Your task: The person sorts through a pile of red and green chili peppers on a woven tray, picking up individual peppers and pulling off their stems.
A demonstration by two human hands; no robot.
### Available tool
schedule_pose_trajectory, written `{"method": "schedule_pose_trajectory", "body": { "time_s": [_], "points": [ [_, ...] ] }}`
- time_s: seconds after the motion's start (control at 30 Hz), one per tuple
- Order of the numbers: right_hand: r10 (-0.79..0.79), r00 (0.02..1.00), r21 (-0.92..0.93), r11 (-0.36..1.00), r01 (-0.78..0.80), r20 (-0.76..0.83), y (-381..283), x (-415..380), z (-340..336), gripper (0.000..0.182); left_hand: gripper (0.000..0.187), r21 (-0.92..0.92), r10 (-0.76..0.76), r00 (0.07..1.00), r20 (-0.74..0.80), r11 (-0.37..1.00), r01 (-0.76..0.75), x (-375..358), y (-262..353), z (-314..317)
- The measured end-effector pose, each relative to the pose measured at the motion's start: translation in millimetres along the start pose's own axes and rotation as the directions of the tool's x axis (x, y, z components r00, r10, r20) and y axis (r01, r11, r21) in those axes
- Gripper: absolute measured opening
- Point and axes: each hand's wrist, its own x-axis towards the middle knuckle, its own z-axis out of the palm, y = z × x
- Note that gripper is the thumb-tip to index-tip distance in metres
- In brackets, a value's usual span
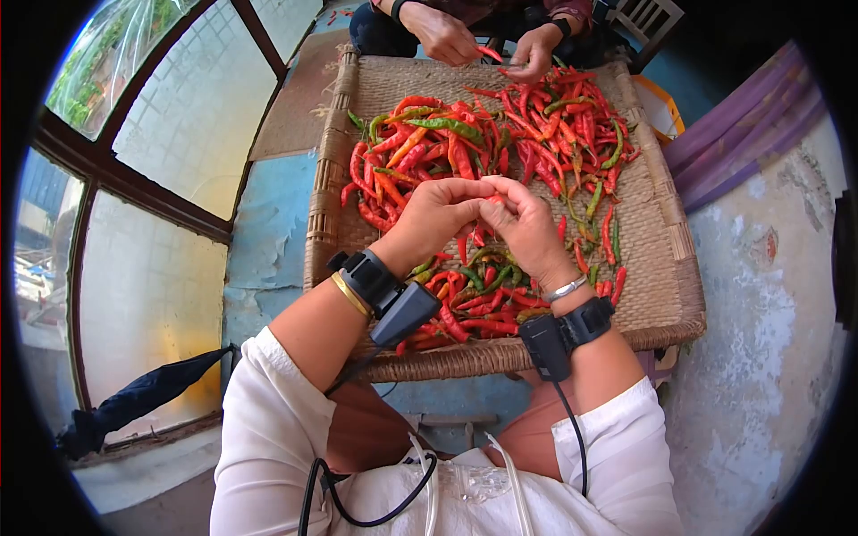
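Observation:
My left hand [431, 219] and my right hand [531, 234] meet fingertip to fingertip over the middle of a woven tray. Both are closed in a pinch, and a bit of a red chili pepper [497, 198] shows between them; my fingers hide most of it. Beyond my hands lies a heap of red chili peppers [420, 147] with some green and orange ones mixed in. Nearer to me, under my wrists, is a smaller pile of red and green chili peppers [483, 299].
The woven tray [661, 259] has a thick rim. Across it, a co-worker's hands [447, 37] hold a red chili above another heap [572, 125]. Windows [170, 116] and a folded dark umbrella [147, 393] are on the left; a purple cloth [742, 134] hangs by the wall on the right.

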Motion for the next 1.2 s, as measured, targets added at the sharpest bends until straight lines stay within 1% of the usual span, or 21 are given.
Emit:
{"method": "schedule_pose_trajectory", "body": {
  "time_s": [0.03, 0.07, 0.1, 0.13, 0.17, 0.23, 0.27, 0.3, 0.33, 0.37, 0.43, 0.5, 0.6, 0.67, 0.7, 0.77, 0.9, 0.97, 1.03, 1.13, 1.2],
  "points": [
    [0.081, 0.997, 0.187, 0.979, -0.08, 0.004, -1, 1, -2, 0.037, 0.02, -0.001, -0.001, 1.0, 0.0, 1.0, 0.001, 0, -4, 1],
    [0.158, 0.987, 0.366, 0.918, -0.155, 0.023, -3, 2, -4, 0.033, 0.019, 0.162, 0.16, 0.987, -0.029, 0.975, -0.153, 0, -8, 2],
    [0.158, 0.987, 0.366, 0.918, -0.156, 0.024, -6, 2, -7, 0.033, 0.019, 0.322, 0.319, 0.947, -0.031, 0.901, -0.293, -1, -8, 3],
    [0.203, 0.978, 0.324, 0.924, -0.205, 0.04, -10, 0, -10, 0.027, 0.021, 0.637, 0.462, 0.887, -0.002, 0.684, -0.355, -1, -5, 1],
    [0.247, 0.968, 0.281, 0.926, -0.252, 0.053, -12, 0, -12, 0.023, 0.021, 0.637, 0.462, 0.887, -0.003, 0.684, -0.354, 0, 0, 1],
    [0.223, 0.974, 0.34, 0.913, -0.224, 0.043, -14, 0, -10, 0.02, 0.019, 0.856, 0.8, 0.587, 0.123, 0.214, -0.471, 3, 5, 2],
    [0.2, 0.979, 0.397, 0.897, -0.195, 0.029, -15, 0, -9, 0.018, 0.019, 0.856, 0.8, 0.587, 0.123, 0.214, -0.471, 2, 3, 0],
    [0.201, 0.979, 0.396, 0.897, -0.196, 0.029, -16, 0, -12, 0.018, 0.022, 0.736, 0.618, 0.781, 0.087, 0.489, -0.468, 1, 1, -2],
    [0.222, 0.973, 0.367, 0.901, -0.23, 0.066, -17, 1, -16, 0.017, 0.024, 0.578, 0.387, 0.916, 0.107, 0.725, -0.375, 0, 0, -3],
    [0.242, 0.965, 0.338, 0.904, -0.262, 0.1, -18, 2, -22, 0.015, 0.024, 0.577, 0.387, 0.916, 0.108, 0.725, -0.375, 0, 0, -3],
    [0.238, 0.969, 0.361, 0.9, -0.246, 0.067, -27, 4, -38, 0.015, 0.021, 0.774, 0.178, 0.956, 0.234, 0.561, -0.294, -2, 6, -3],
    [0.231, 0.972, 0.382, 0.896, -0.227, 0.037, -25, 7, -56, 0.014, 0.018, 0.757, 0.163, 0.958, 0.237, 0.586, -0.287, -2, 3, -3],
    [0.212, 0.961, 0.511, 0.854, -0.093, -0.179, -11, 13, -82, 0.015, 0.017, 0.749, 0.222, 0.956, 0.192, 0.597, -0.289, 2, -11, -13],
    [0.279, 0.893, 0.703, 0.709, 0.056, -0.353, -2, 17, -85, 0.019, 0.023, 0.883, 0.083, 0.987, 0.136, 0.442, -0.158, 5, -17, -24],
    [0.28, 0.892, 0.703, 0.709, 0.057, -0.354, 1, 18, -85, 0.019, 0.023, 0.883, 0.082, 0.987, 0.137, 0.441, -0.159, 5, -21, -25],
    [0.48, 0.851, 0.799, 0.586, -0.13, -0.214, 8, 18, -84, 0.022, 0.026, 0.908, 0.092, 0.994, 0.062, 0.408, -0.094, 6, -25, -26],
    [0.544, 0.839, 0.66, 0.639, -0.395, -0.025, 19, 12, -60, 0.023, 0.027, 0.928, 0.081, 0.997, 0.02, 0.37, -0.049, 11, -32, -24],
    [0.575, 0.814, 0.53, 0.665, -0.525, 0.084, 28, 10, -41, 0.028, 0.026, 0.861, 0.048, 0.997, 0.069, 0.501, -0.083, 15, -38, -25],
    [0.606, 0.779, 0.364, 0.696, -0.619, 0.165, 34, 4, -24, 0.042, 0.026, 0.834, 0.035, 0.996, 0.079, 0.545, -0.086, 15, -39, -24],
    [0.611, 0.779, 0.274, 0.732, -0.624, 0.142, 34, 0, -11, 0.04, 0.025, 0.786, 0.015, 0.996, 0.09, 0.613, -0.081, 15, -42, -23],
    [0.539, 0.827, 0.241, 0.791, -0.562, 0.161, 32, -2, -10, 0.037, 0.025, 0.764, 0.008, 0.996, 0.088, 0.641, -0.073, 15, -47, -22]
  ]
}}
